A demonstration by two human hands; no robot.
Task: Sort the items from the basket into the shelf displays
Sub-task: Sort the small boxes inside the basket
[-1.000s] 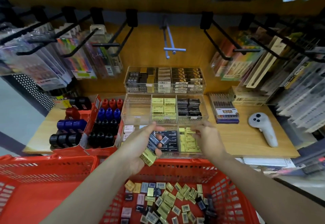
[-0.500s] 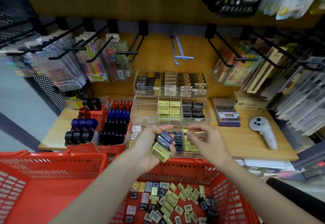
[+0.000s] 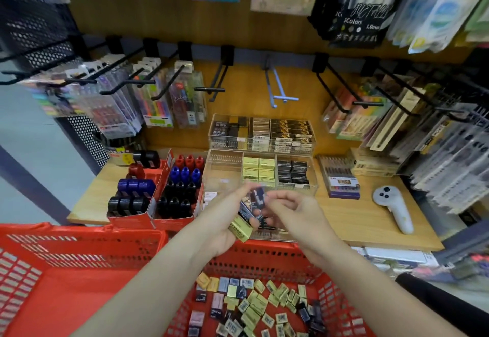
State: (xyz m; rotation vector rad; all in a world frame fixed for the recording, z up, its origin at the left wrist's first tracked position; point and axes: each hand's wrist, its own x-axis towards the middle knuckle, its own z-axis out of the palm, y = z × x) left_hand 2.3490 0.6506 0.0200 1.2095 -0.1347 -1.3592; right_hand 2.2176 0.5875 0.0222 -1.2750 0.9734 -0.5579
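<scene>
My left hand [image 3: 225,220] holds a small stack of boxes over the basket's far rim: a yellow-green box [image 3: 239,228] at the bottom and dark boxes [image 3: 251,204] above it. My right hand [image 3: 293,212] meets it from the right, fingertips pinching the top dark box. A red basket [image 3: 264,257] below holds several loose yellow-green and dark small boxes [image 3: 254,307]. Behind the hands stand clear display trays [image 3: 225,167] with yellow-green boxes [image 3: 258,169] and black boxes [image 3: 292,171]. The nearest tray is mostly hidden by my hands.
A second red basket [image 3: 66,278] sits at lower left. Red cartons of black, blue and red ink bottles [image 3: 158,191] stand left of the trays. A white controller [image 3: 394,207] and a pen box [image 3: 340,180] lie on the wooden shelf [image 3: 357,220]. Black hooks [image 3: 341,98] with hanging packs project overhead.
My right hand has moved left from the front tray to the stack in my left hand and now pinches its top dark box. The view has tilted upward.
</scene>
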